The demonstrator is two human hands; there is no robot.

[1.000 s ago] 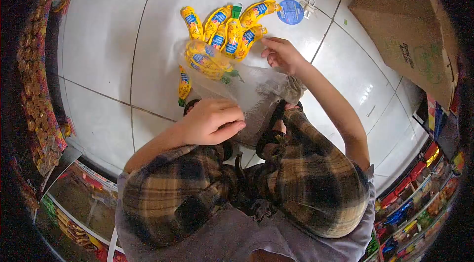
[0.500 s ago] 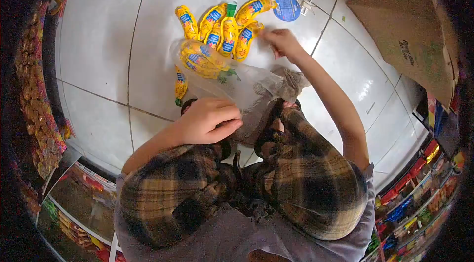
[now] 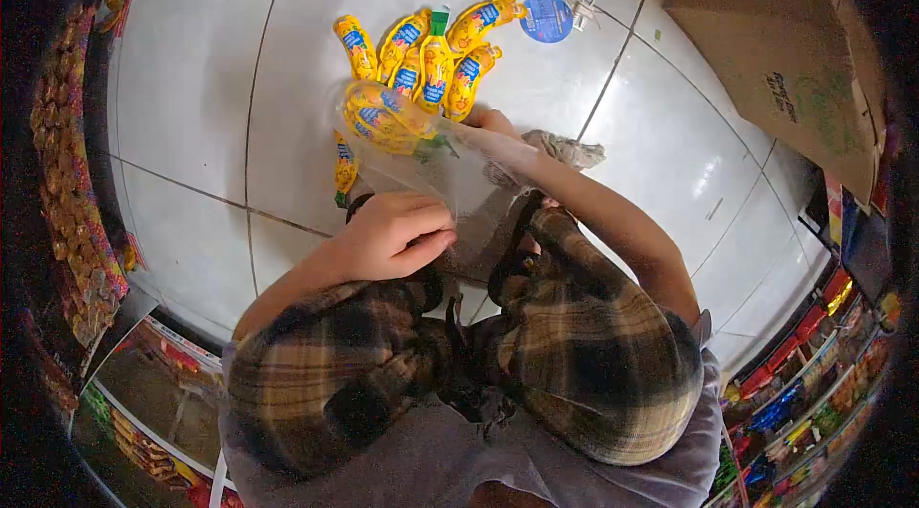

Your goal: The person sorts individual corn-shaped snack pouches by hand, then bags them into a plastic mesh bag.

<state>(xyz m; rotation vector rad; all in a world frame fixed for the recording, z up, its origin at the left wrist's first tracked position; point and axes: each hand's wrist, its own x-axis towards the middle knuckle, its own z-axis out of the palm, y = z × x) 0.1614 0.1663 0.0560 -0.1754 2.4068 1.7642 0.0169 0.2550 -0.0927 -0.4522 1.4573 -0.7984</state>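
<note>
The person is squatting on the white tiled floor [image 3: 191, 77], and the left hand [image 3: 397, 235] is curling loosely over the near edge of a clear plastic bag [image 3: 431, 158], fingers bent, pinning it against the knee. The right hand [image 3: 490, 120] is reaching into the bag's far side, just below a fan of yellow sachets [image 3: 421, 53]; how far its fingers are spread, I cannot tell. More yellow sachets are lying inside the bag, at its far end. A round blue tag [image 3: 547, 18] is lying just beside the fan, and a cardboard box [image 3: 785, 39] is standing well apart from it.
</note>
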